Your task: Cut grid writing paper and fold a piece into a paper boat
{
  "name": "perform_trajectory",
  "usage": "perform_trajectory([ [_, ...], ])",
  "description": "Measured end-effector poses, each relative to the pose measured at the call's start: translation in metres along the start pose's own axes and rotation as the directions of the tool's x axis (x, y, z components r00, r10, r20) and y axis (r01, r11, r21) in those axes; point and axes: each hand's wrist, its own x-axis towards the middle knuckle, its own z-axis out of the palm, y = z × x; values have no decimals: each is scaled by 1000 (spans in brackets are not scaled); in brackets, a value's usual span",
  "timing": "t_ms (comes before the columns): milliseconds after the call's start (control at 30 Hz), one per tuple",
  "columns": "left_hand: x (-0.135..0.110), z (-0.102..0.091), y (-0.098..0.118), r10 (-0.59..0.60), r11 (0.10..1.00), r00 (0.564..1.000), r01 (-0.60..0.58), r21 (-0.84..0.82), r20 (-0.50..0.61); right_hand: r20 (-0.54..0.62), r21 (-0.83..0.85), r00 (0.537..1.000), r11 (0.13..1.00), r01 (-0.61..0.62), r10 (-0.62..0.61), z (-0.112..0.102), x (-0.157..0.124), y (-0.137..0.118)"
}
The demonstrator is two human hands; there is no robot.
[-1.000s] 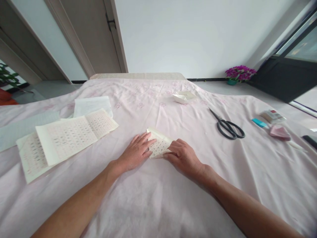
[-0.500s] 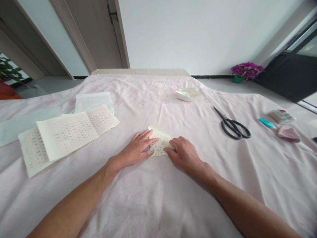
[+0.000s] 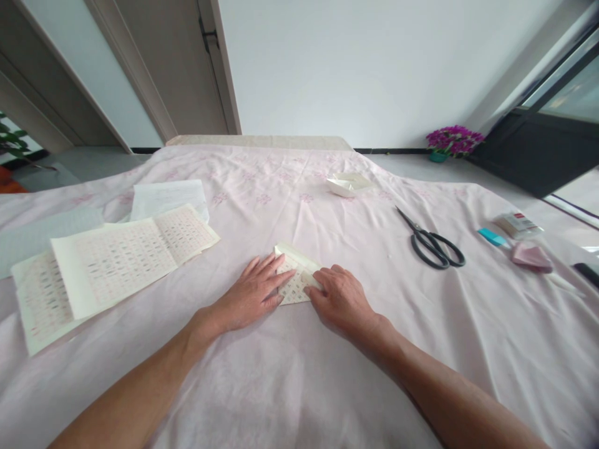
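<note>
A small folded piece of cream paper (image 3: 294, 274) printed with a red grid lies on the pink cloth (image 3: 299, 374) in front of me. My left hand (image 3: 250, 293) rests flat on its left side, fingers stretched out and pressing it down. My right hand (image 3: 339, 299) lies on its right edge with the fingers curled and the fingertips pressed on the fold. Both hands touch the paper; most of its lower part is hidden under them.
Several loose sheets of grid paper (image 3: 112, 259) lie at the left. A folded white paper boat (image 3: 347, 183) sits further back. Black scissors (image 3: 433, 243) lie to the right, then a teal eraser (image 3: 491, 237), a small packet (image 3: 517, 223) and a pink object (image 3: 531, 257). Purple flowers (image 3: 452, 140) stand on the floor.
My right hand has slid a little left along the folded paper's right edge. The left hand stays pressed on it. The view shifted slightly.
</note>
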Motion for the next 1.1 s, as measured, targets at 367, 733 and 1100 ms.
perform_trajectory([
  [367,-6,14,17,-7,985,988,33,170,-152,-1,6,999,999,-49,49,3,0,2],
  [733,1,10,15,141,954,982,-101,282,-128,-33,-22,994,994,-108,108,-1,3,1],
  [1100,4,4,18,189,934,974,-140,330,-123,-78,-49,993,994,-94,90,4,3,1],
])
